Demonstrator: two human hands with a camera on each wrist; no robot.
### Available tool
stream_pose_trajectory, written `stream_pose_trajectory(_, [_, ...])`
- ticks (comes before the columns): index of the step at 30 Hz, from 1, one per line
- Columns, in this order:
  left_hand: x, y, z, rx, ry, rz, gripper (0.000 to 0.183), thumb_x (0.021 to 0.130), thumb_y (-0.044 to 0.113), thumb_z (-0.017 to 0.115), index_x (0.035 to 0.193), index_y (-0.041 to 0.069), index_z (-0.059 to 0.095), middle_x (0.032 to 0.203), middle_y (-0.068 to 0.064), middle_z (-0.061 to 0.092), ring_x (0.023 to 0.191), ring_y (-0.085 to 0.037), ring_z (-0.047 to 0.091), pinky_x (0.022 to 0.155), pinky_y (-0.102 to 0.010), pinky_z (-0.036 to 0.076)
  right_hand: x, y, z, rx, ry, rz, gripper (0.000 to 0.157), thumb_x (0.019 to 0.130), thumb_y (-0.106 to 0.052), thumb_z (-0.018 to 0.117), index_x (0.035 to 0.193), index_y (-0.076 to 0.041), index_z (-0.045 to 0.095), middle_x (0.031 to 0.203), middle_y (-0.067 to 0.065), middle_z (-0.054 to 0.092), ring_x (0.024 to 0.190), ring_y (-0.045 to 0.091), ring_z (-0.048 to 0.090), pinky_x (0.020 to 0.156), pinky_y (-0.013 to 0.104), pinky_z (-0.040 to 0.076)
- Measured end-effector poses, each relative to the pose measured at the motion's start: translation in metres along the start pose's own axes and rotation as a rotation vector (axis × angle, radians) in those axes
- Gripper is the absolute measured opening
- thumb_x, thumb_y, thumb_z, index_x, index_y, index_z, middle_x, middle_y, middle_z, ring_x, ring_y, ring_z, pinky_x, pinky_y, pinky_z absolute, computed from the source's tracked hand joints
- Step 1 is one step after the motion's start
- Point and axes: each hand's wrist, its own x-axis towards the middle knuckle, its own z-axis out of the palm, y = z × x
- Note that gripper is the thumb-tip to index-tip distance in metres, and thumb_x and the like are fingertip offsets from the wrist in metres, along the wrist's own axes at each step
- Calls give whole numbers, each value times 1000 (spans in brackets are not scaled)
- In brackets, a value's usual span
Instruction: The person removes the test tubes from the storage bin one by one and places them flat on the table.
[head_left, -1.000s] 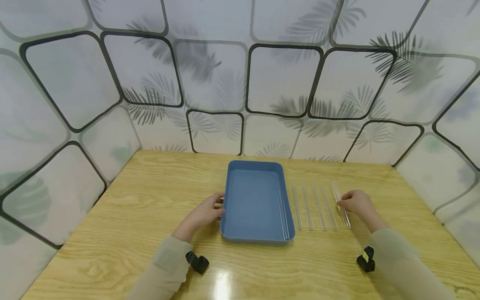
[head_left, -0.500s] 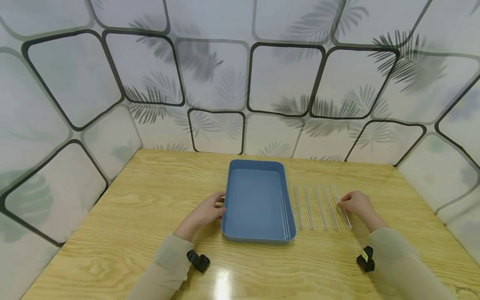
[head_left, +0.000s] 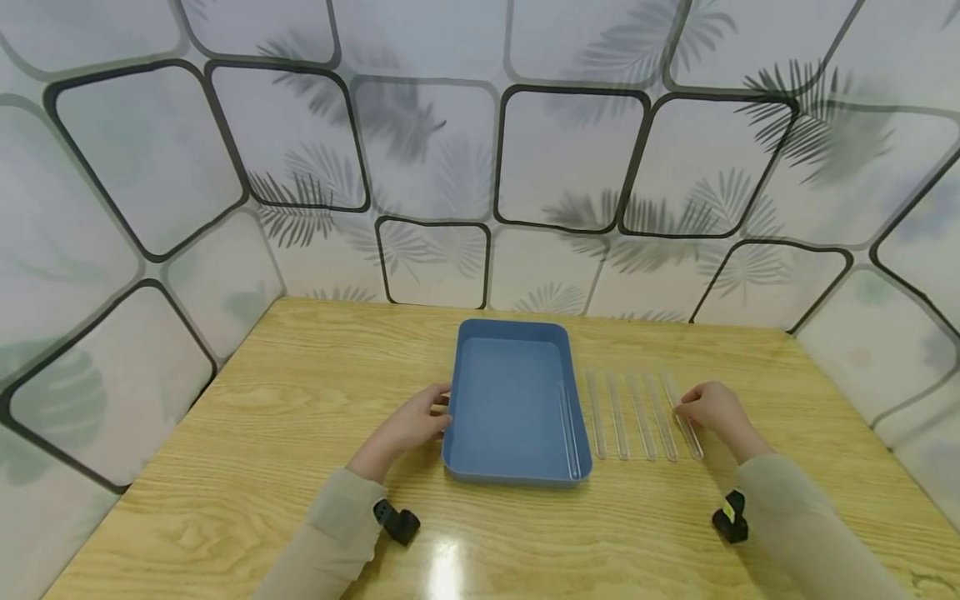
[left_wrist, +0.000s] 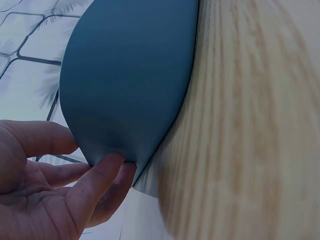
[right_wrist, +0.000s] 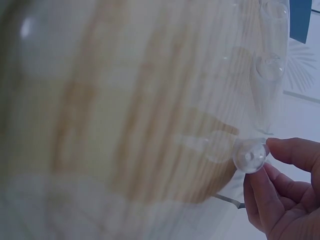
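Note:
A blue rectangular tray (head_left: pixel 510 400) stands on the wooden table, and one clear test tube (head_left: pixel 569 429) lies along its right side. At the tray's left wall is my left hand (head_left: pixel 412 421); in the left wrist view its loosely bent fingertips (left_wrist: pixel 112 160) touch the outer wall. To the right of the tray, several clear test tubes (head_left: pixel 640 417) lie side by side in a row. My right hand (head_left: pixel 714 406) pinches the rightmost test tube (head_left: pixel 691 439) between thumb and fingers. In the right wrist view the rounded end of that tube (right_wrist: pixel 249 156) faces the camera.
The wooden table (head_left: pixel 300 375) runs back to a patterned wall (head_left: pixel 427 150), with more wall at left and right. A small black camera (head_left: pixel 397 523) is worn on the left wrist and another black camera (head_left: pixel 731 518) on the right.
The head view shifted very slightly after the first frame. Both hands, the tray and the test tubes stay essentially in place, with the right hand pinching the rightmost tube throughout.

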Motion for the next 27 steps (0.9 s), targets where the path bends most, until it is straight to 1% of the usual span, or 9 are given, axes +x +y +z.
stream_pose_trajectory(7, [0,1,1,-2,-2,3,46,88,0,45,133,-1,33,124,-22,41,110,-36,45,80,-42,47,1,1,0,-5,-8,17,25,79,-11,60,87,12,57,71,10,57,62,18,53,55,32,45])
stream_pose_trajectory(18, [0,1,1,-1,-1,1,46,88,-1,45,133,-2,33,124,-23,42,109,-36,45,79,-42,47,1,1,0,-10,-13,15,25,79,-11,59,88,12,57,71,11,57,63,18,53,56,33,46])
stream_pose_trajectory(27, [-1,3,2,-2,16,-6,48,87,-2,45,133,-3,32,124,-24,42,109,-37,45,79,-42,47,1,1,0,-4,-24,26,26,79,-11,59,89,13,57,71,10,57,63,17,53,56,32,46])
